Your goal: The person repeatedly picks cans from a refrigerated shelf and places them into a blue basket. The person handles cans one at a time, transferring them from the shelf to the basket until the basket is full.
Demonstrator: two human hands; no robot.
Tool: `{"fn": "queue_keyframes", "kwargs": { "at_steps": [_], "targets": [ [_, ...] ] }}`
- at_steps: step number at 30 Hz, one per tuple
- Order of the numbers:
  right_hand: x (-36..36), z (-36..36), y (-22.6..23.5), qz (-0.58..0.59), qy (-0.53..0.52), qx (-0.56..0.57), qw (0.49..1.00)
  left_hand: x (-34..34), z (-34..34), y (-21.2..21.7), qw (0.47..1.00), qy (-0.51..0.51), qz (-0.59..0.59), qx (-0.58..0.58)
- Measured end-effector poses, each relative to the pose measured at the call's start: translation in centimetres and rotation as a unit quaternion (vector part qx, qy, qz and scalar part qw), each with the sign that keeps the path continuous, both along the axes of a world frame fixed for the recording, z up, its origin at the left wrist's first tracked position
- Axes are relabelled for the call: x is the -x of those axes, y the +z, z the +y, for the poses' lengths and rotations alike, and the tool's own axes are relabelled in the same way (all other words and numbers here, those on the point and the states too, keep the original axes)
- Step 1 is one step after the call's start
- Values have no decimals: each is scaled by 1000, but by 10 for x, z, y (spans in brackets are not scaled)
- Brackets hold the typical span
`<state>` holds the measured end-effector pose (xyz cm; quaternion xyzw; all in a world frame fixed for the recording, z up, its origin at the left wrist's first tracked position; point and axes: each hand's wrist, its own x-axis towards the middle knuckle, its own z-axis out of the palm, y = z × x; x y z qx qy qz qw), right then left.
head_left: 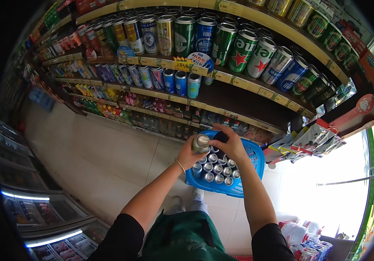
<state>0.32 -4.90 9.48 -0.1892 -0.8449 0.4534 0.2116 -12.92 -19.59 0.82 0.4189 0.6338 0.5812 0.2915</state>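
A drink can [201,142] with a silver end facing up is wrapped in the fingers of my left hand [188,155], above the left side of a blue plastic basket [261,163]. Close to it, my right hand [234,145] is closed on a dark cloth [221,137], its fingertips by the can's edge. Whether the cloth touches the can, I cannot tell. Under both hands, several silver-ended cans [218,168] stand packed in the basket. My right forearm covers part of the basket.
Ahead, a shelf rack [221,77] holds rows of cans, and the shelf below has a few cans [181,82] at its left part. Hanging snack packets [313,141] jut out at the right. Glass-topped freezers [52,213] line the left. Bottles and packs [302,237] sit lower right.
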Motion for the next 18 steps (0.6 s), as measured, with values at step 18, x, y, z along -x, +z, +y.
{"fn": "queue_keyframes", "kwargs": {
  "at_steps": [18],
  "targets": [
    [-13, -95, 2, -55, 17, 27, 998, -33, -75, 19, 998, -29, 37, 42]
  ]
}}
